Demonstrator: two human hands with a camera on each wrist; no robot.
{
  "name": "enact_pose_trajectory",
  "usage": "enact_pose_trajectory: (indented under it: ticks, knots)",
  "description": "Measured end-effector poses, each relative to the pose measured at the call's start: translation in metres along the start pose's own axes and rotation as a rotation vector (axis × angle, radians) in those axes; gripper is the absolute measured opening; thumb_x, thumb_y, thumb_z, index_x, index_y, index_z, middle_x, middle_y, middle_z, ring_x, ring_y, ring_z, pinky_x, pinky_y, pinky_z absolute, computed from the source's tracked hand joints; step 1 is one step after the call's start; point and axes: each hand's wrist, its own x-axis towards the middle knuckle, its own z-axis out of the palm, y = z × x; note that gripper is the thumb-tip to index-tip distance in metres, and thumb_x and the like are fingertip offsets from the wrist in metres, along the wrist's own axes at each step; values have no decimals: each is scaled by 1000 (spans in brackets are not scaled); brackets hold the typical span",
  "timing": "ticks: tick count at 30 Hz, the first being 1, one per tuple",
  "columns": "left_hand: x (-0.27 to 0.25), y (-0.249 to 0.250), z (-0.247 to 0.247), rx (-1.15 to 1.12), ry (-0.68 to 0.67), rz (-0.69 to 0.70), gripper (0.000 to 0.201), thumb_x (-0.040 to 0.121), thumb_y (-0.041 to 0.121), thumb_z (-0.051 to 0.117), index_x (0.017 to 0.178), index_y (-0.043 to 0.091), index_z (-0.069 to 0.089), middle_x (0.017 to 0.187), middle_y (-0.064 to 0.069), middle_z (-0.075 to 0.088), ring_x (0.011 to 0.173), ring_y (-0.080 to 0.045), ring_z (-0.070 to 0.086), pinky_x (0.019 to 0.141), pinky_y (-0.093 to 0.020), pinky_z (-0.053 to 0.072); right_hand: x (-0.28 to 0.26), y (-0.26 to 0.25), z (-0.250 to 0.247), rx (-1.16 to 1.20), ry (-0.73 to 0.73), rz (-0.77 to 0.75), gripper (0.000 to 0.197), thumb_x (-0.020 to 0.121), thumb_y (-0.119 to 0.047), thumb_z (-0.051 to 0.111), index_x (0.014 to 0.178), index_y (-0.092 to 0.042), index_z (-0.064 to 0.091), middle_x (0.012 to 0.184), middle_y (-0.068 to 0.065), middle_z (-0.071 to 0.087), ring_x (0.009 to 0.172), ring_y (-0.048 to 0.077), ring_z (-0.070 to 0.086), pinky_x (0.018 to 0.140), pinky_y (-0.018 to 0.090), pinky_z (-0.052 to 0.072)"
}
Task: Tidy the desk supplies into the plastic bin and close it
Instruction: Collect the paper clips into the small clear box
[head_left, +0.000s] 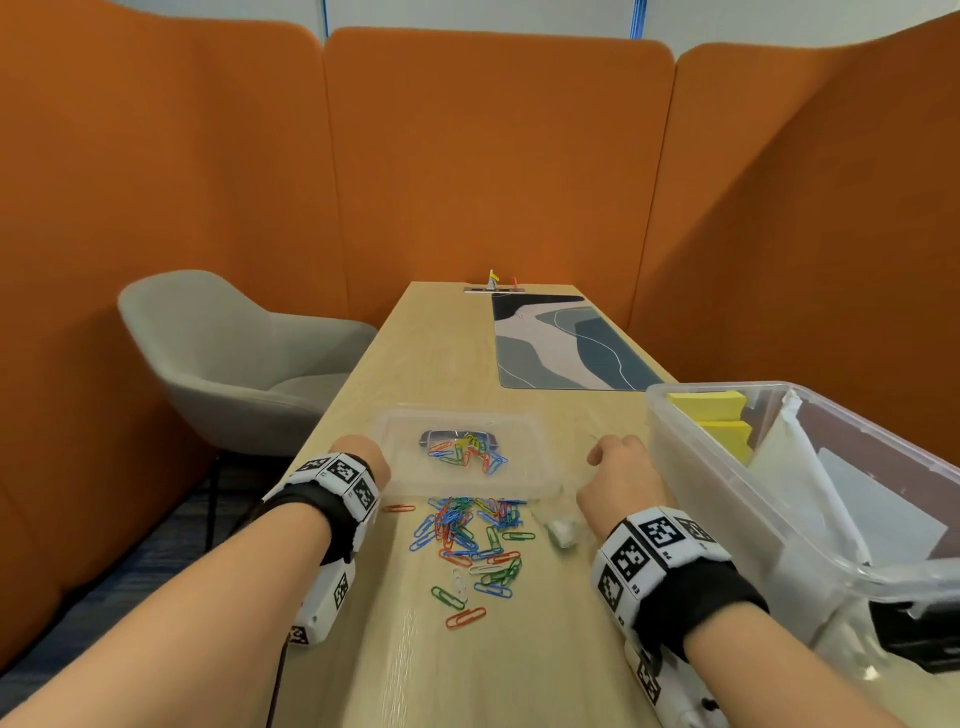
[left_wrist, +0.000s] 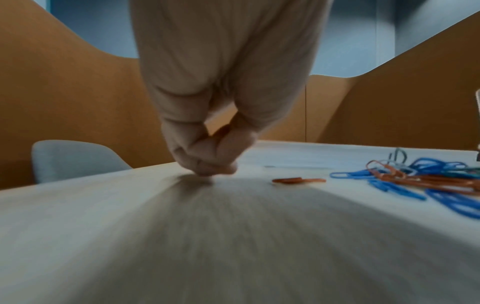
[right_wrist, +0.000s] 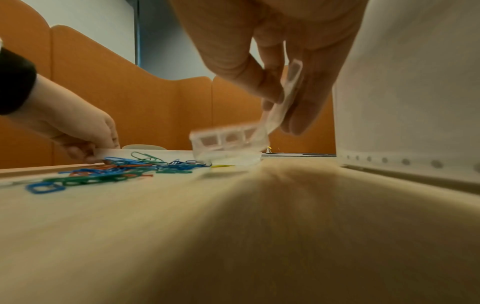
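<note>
Beside the right hand (head_left: 621, 480) (grip closed), paper clips (head_left: 470, 540) lie.

Both forearms are bare. Each wrist wears a black fabric strap (head_left: 698, 603) topped by a white band of square black-and-white markers (head_left: 340, 480). Below each wrist hangs a white camera housing (head_left: 324, 605) with another marker; a dark cable (head_left: 278, 680) trails from the left one.

Coloured paper clips (head_left: 470, 540) lie scattered on the table, a few more inside a shallow clear tray (head_left: 524, 475) just behind them. The open clear plastic bin (head_left: 727, 499) at right holds yellow sticky-note pads (head_left: 711, 410) and white papers (head_left: 810, 483).
</note>
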Motion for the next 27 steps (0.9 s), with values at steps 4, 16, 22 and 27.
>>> enact_pose_trajectory:
  ticks: [4,16,22,27]
  knots:
    - [-12,0,-13,-207,61,-57,37,96,14,43,131,1,46,135,-15,49,126,-29,48,90,-29,43,-5,2,-2,80,58,9,38,83,-1,49,119,-14,43,126,4,40,98,28,57,81,37,49]
    - [-25,-7,-83,-698,602,239,29,90,-4,41,117,7,43,110,-15,55,93,-30,55,86,-43,50,-4,3,3,157,174,27,41,88,-25,53,121,-7,38,125,10,36,89,32,60,73,38,49]
    - [-38,1,-104,-548,798,469,33,88,-6,34,114,11,46,108,-13,54,89,-31,52,84,-49,49,-1,4,6,177,176,24,42,84,-22,55,119,-6,38,124,12,35,89,33,59,73,38,48]
    - [-43,6,-97,-429,966,667,40,87,-10,37,119,12,44,104,-17,53,73,-39,57,66,-50,53,-1,3,6,177,160,32,46,81,-25,59,117,-7,37,121,11,33,84,30,58,76,43,52]
